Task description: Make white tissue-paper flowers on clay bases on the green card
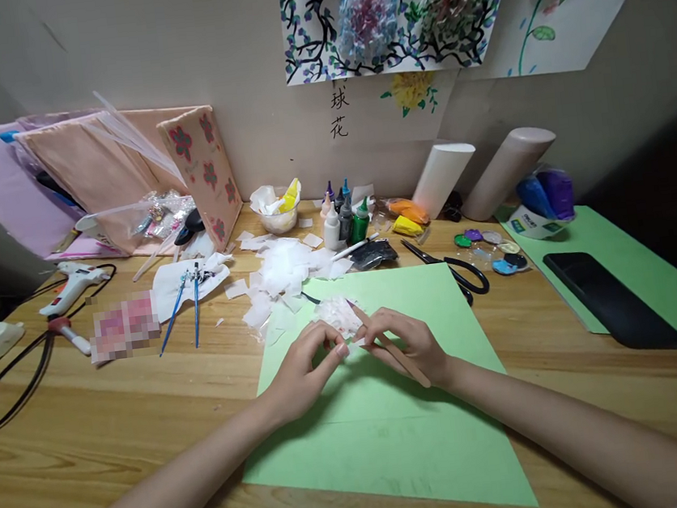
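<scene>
Over a green sheet (386,460), my right hand (406,338) is closed around a brown, flat wooden stick (411,366); its pointed end sticks up past the fingers to the left. My left hand (312,371) faces it, thumb and index finger pinched together. A small piece of white paper (355,345) shows at the left fingertips, between the two hands. Just beyond the fingers lies a ruffled white paper cluster (338,316), partly covered by the hands. Loose white paper squares (282,268) are heaped behind it, some overlapping the sheet's far left corner.
Black scissors (466,274) lie at the sheet's right edge, and a black phone (609,296) is farther right. Paint bottles (344,225) and a small bowl (277,220) stand at the back. To the left are blue brushes (197,311) and a glue gun (73,284) with its cable.
</scene>
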A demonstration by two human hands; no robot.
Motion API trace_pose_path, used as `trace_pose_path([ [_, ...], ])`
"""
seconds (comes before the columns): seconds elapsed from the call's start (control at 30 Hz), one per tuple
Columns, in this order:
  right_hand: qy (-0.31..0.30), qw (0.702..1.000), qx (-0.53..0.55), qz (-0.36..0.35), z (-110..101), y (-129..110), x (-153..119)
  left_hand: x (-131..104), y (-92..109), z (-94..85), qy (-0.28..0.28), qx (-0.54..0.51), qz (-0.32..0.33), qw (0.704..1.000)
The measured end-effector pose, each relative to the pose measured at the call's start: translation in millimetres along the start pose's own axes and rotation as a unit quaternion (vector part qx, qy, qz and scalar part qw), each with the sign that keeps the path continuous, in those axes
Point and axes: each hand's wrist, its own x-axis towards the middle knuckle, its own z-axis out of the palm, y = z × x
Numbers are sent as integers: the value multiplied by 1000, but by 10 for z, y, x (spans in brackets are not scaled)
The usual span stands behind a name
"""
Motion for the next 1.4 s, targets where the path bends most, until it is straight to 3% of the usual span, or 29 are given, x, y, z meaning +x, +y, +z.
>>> trace_pose_path([
  [0.23, -23, 1000, -11, 18, 3, -8, 8, -4, -63, 2, 44, 143, 70, 986],
  [0.47, 2, 1000, 21, 13, -48, -26, -27, 14, -66, -16, 50, 152, 69, 985],
  [0.63, -78, 997, 18, -16, -44, -25, -3, 7, -59, -19, 18, 181, 68, 981],
  [0.97, -132, 990, -20, -51, -16, 17, -13, 19, -59, -8, -3, 196, 62, 979],
  [1.2, -105, 993, -48, -15, -2, 13, -9, 39, -68, 10, 1, 209, 53, 976],
  [1.4, -71, 996, -48, 21, -14, 4, -12, 100, -70, 64, 68, 250, 20, 966],
])
